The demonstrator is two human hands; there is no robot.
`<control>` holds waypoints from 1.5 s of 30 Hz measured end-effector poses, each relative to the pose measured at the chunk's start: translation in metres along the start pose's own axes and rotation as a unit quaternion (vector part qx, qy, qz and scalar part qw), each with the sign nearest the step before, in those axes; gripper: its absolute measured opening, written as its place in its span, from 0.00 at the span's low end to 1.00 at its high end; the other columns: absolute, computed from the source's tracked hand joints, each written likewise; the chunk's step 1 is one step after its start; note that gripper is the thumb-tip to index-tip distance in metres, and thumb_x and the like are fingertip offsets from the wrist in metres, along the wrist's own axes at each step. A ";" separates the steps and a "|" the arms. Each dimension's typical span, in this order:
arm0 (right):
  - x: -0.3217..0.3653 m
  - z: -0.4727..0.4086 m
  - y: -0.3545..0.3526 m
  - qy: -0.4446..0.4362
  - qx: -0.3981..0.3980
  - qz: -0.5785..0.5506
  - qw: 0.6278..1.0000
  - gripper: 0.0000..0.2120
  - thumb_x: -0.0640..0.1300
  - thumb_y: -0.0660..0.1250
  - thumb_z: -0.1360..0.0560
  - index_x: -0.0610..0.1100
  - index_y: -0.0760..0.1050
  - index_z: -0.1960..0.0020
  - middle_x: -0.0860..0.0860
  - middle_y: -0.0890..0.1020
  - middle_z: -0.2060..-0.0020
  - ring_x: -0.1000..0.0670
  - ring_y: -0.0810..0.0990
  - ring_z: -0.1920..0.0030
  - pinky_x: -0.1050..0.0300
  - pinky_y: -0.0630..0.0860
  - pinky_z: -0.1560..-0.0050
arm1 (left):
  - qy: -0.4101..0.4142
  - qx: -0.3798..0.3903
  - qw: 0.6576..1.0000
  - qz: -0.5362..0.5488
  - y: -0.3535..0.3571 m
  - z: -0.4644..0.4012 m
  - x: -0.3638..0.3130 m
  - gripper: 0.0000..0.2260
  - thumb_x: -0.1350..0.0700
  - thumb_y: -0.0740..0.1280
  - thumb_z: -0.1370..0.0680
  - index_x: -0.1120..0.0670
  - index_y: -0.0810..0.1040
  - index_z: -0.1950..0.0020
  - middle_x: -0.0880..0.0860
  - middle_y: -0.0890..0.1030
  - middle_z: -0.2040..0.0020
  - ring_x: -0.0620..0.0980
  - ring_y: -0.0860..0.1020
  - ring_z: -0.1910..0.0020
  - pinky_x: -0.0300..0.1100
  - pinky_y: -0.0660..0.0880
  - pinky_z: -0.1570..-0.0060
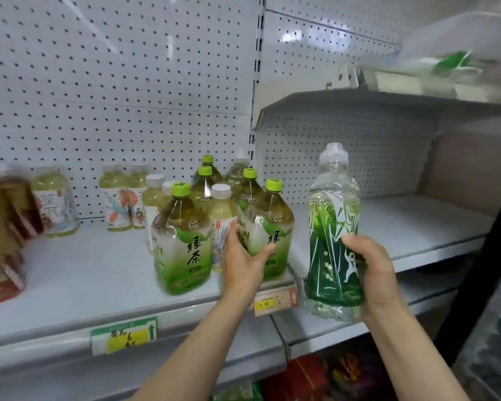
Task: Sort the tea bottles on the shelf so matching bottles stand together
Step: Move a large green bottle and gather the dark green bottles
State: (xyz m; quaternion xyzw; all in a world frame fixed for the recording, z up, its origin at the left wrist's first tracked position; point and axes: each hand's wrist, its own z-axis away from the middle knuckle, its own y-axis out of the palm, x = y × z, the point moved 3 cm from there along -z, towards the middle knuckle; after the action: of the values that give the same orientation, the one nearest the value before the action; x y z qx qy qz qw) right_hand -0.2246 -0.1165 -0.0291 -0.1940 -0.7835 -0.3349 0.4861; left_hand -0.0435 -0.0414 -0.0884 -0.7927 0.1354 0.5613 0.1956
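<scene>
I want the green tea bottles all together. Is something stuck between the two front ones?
Yes. A pale bottle with a white cap stands between the front-left green tea bottle and the front-right one, which the left hand holds.

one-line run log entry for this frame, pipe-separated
left hand: gripping green tea bottle on shelf | right hand: holding clear bamboo-label bottle off the shelf | sorting: unfinished
</scene>
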 end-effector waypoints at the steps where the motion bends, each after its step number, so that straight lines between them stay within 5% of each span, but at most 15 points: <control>1: 0.000 -0.004 -0.001 -0.004 0.013 0.001 1.000 0.23 0.52 0.73 0.42 0.35 0.78 0.56 0.43 0.83 0.67 0.45 0.81 0.70 0.55 0.79 0.71 | -0.001 -0.003 1.000 -0.004 0.003 0.000 0.001 0.45 0.39 0.77 0.32 0.50 0.60 0.21 0.51 0.71 0.26 0.55 0.71 0.28 0.60 0.72 0.32; 6: -0.004 -0.017 -0.004 -0.005 0.055 -0.020 0.998 0.20 0.51 0.72 0.41 0.36 0.78 0.57 0.44 0.83 0.68 0.46 0.81 0.71 0.56 0.79 0.72 | -0.008 -0.001 0.999 -0.051 0.010 -0.008 0.007 0.53 0.23 0.68 0.40 0.46 0.59 0.20 0.49 0.70 0.24 0.54 0.70 0.27 0.60 0.72 0.32; 10: -0.014 -0.024 -0.006 0.010 0.065 -0.025 0.998 0.22 0.51 0.73 0.40 0.36 0.78 0.54 0.43 0.83 0.65 0.44 0.81 0.68 0.54 0.79 0.69 | -0.016 -0.008 0.991 -0.130 0.007 -0.006 -0.004 0.43 0.36 0.73 0.28 0.49 0.59 0.19 0.52 0.66 0.24 0.55 0.65 0.25 0.54 0.65 0.26; 16: -0.024 -0.028 -0.003 0.026 0.072 -0.026 0.997 0.22 0.52 0.73 0.40 0.36 0.80 0.53 0.41 0.83 0.63 0.43 0.81 0.67 0.53 0.80 0.68 | -0.013 -0.060 0.987 -0.150 0.005 0.007 -0.011 0.38 0.43 0.76 0.29 0.54 0.66 0.24 0.53 0.68 0.30 0.53 0.70 0.30 0.50 0.69 0.30; 20: -0.028 -0.029 -0.002 0.037 0.087 -0.027 0.995 0.24 0.52 0.73 0.40 0.35 0.79 0.52 0.40 0.83 0.63 0.42 0.81 0.66 0.52 0.81 0.67 | 0.160 -0.205 0.950 -0.173 -0.032 0.033 -0.024 0.30 0.47 0.77 0.28 0.58 0.71 0.33 0.51 0.73 0.41 0.44 0.70 0.43 0.43 0.73 0.41; 22: -0.031 -0.028 0.000 0.043 0.093 -0.030 0.994 0.22 0.52 0.73 0.40 0.36 0.79 0.54 0.42 0.83 0.64 0.44 0.82 0.68 0.53 0.80 0.69 | 0.228 -0.315 0.906 -0.167 -0.064 0.044 -0.027 0.31 0.49 0.77 0.28 0.60 0.70 0.31 0.57 0.73 0.38 0.50 0.69 0.39 0.45 0.70 0.38; 24: -0.035 -0.027 0.004 0.049 0.090 -0.044 0.994 0.21 0.51 0.73 0.41 0.37 0.79 0.55 0.43 0.83 0.66 0.45 0.82 0.69 0.53 0.80 0.70 | 0.201 -0.349 0.902 -0.155 -0.094 0.040 -0.023 0.37 0.47 0.76 0.28 0.60 0.65 0.25 0.59 0.70 0.30 0.55 0.66 0.31 0.46 0.64 0.29; 29: -0.045 -0.024 0.022 0.064 0.101 -0.065 0.991 0.20 0.51 0.74 0.43 0.37 0.79 0.58 0.43 0.83 0.67 0.45 0.82 0.70 0.54 0.80 0.71 | 0.016 -0.183 0.981 -0.062 -0.130 0.007 0.008 0.44 0.41 0.78 0.31 0.43 0.59 0.20 0.50 0.69 0.24 0.51 0.69 0.27 0.57 0.70 0.29; 38: -0.056 -0.026 0.050 0.071 0.110 -0.074 0.989 0.30 0.51 0.78 0.46 0.34 0.79 0.51 0.41 0.84 0.64 0.43 0.82 0.68 0.51 0.81 0.66 | -0.063 -0.090 0.994 0.002 -0.145 -0.006 0.024 0.41 0.45 0.83 0.36 0.43 0.68 0.26 0.48 0.82 0.41 0.49 0.81 0.42 0.51 0.81 0.43; 45: -0.065 -0.023 0.075 0.075 0.085 -0.101 0.988 0.31 0.51 0.78 0.47 0.35 0.78 0.49 0.42 0.84 0.64 0.43 0.82 0.67 0.53 0.81 0.66 | -0.051 -0.050 0.997 -0.027 -0.154 -0.011 0.019 0.36 0.47 0.83 0.37 0.45 0.72 0.33 0.47 0.82 0.45 0.47 0.82 0.47 0.45 0.82 0.49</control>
State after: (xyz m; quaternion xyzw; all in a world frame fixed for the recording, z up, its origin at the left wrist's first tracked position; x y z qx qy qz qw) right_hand -0.1333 -0.0796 -0.0553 -0.0461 -0.7861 -0.3278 0.5220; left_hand 0.0393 0.0903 -0.0786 -0.7755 0.0753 0.6013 0.1771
